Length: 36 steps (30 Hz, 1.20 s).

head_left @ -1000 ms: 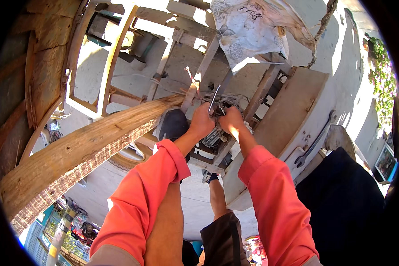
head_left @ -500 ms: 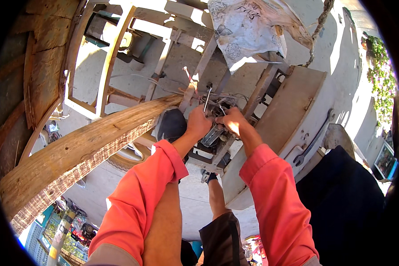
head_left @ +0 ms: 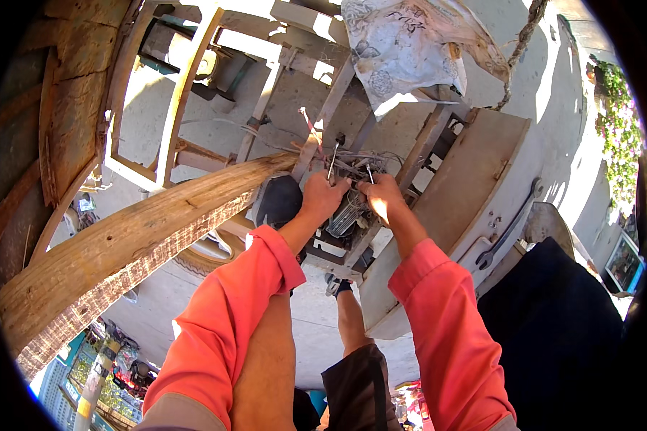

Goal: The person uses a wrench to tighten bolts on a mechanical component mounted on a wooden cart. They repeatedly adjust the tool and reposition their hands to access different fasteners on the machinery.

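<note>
"What are the hands gripping?"

"The left hand [head_left: 323, 196] closes around a slim metal tool [head_left: 333, 161]; the right hand [head_left: 382, 194] pinches a shorter tool [head_left: 370, 174]. Both are near the finned motor's [head_left: 345, 218] far end, beside tangled wires [head_left: 388, 159]."

"Awkward?"

"Light and stiff, I'd guess, maybe slick; best held low on the shank."

"And that white sack [head_left: 402, 54]?"

"Draped across the frame [head_left: 331, 104]. Can't tell what's inside."

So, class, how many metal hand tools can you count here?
3: a slim metal tool in the left hand, a second slim tool in the right hand, and a large wrench farther right, by the tan box. Others may be hidden.
</note>
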Each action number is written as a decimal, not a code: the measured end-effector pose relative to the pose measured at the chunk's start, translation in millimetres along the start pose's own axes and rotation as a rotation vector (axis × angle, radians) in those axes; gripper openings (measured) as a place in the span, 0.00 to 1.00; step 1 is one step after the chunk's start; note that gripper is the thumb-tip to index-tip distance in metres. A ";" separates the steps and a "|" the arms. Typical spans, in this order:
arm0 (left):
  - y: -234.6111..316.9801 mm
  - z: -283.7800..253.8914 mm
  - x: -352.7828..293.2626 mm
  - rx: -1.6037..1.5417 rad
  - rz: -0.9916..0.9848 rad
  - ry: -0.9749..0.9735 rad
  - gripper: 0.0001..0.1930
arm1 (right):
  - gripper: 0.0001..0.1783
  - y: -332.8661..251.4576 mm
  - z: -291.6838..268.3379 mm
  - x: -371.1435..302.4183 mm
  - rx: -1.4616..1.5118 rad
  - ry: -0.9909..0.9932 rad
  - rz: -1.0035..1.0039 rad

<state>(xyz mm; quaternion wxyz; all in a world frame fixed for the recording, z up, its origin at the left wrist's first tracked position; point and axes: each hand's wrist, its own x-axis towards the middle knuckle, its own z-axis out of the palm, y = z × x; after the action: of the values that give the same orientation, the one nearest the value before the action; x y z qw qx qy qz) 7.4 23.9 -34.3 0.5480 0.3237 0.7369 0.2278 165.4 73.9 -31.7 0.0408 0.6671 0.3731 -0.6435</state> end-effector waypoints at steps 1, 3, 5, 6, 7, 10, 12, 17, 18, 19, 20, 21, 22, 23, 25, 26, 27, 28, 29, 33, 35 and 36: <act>-0.7 0.5 -0.4 -0.052 0.011 0.002 0.12 | 0.10 -3.6 2.1 -1.7 0.015 0.010 -0.005; -2.3 -0.5 0.5 0.016 -0.020 -0.027 0.12 | 0.09 -10.0 2.6 -7.5 0.120 -0.029 0.036; -7.1 1.9 3.6 0.076 -0.047 -0.012 0.11 | 0.08 -12.7 1.8 -10.0 0.164 -0.048 0.062; -14.5 5.8 6.5 0.105 -0.060 0.019 0.10 | 0.08 -11.4 1.6 -8.9 0.157 -0.049 0.068; -12.4 6.3 6.8 0.136 -0.074 0.046 0.10 | 0.08 -11.3 1.2 -8.8 0.153 -0.050 0.076; -5.2 -5.1 2.8 0.313 -0.042 0.064 0.07 | 0.07 -13.9 -0.8 -8.8 0.171 -0.057 0.123; 6.0 -11.7 -0.8 0.332 0.033 0.064 0.06 | 0.07 -10.1 -2.7 -5.5 0.210 -0.061 0.115; 25.1 -28.1 2.4 0.362 0.186 0.067 0.06 | 0.07 -11.4 -2.7 -6.7 0.216 -0.067 0.114; 30.9 -30.8 1.6 0.356 0.212 0.060 0.06 | 0.07 -12.1 -3.2 -7.4 0.212 -0.069 0.117; 35.8 -33.4 0.5 0.349 0.238 0.054 0.06 | 0.07 -13.4 -3.6 -8.1 0.206 -0.072 0.120; 37.6 -34.7 -0.5 0.317 0.263 0.069 0.07 | 0.07 -14.6 -3.4 -9.0 0.211 -0.069 0.120; 38.7 -35.7 -1.6 0.284 0.287 0.084 0.08 | 0.07 -15.8 -2.9 -9.9 0.217 -0.066 0.121; 39.4 -36.1 -2.6 0.252 0.310 0.099 0.09 | 0.07 -16.3 -2.7 -10.7 0.222 -0.063 0.123; 40.4 -36.1 -2.9 0.214 0.322 0.119 0.11 | 0.07 -16.9 -3.0 -11.0 0.217 -0.067 0.118; 42.2 -35.9 -3.0 0.138 0.348 0.156 0.14 | 0.07 -17.5 -3.7 -10.9 0.210 -0.072 0.110; 43.3 -36.6 -3.6 0.149 0.309 0.119 0.15 | 0.07 -16.1 -3.9 -10.8 0.209 -0.073 0.108; 44.2 -37.7 -4.5 0.160 0.271 0.083 0.16 | 0.07 -13.9 -4.3 -10.4 0.208 -0.072 0.105; 44.5 -38.7 -4.6 0.170 0.234 0.049 0.18 | 0.07 -12.2 -4.4 -9.2 0.207 -0.073 0.100; 40.2 -38.4 -3.2 0.145 0.205 0.026 0.19 | 0.07 -10.6 -4.1 -7.9 0.210 -0.067 0.101; 15.7 -38.6 1.8 -0.003 0.057 -0.160 0.22 | 0.07 -12.9 -2.2 -8.7 0.205 -0.042 0.116; 7.6 -37.6 2.2 -0.116 -0.024 -0.265 0.21 | 0.07 -14.3 -1.6 -9.6 0.197 -0.041 0.121; 3.5 -36.7 2.8 -0.181 -0.060 -0.299 0.20 | 0.07 -13.8 -1.2 -9.2 0.196 -0.046 0.119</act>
<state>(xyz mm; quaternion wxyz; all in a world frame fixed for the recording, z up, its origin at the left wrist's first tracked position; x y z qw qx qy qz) -27.3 29.0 -22.8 0.6850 0.2810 0.6330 0.2260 159.7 80.4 -17.4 0.0220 0.6739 0.2670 -0.6885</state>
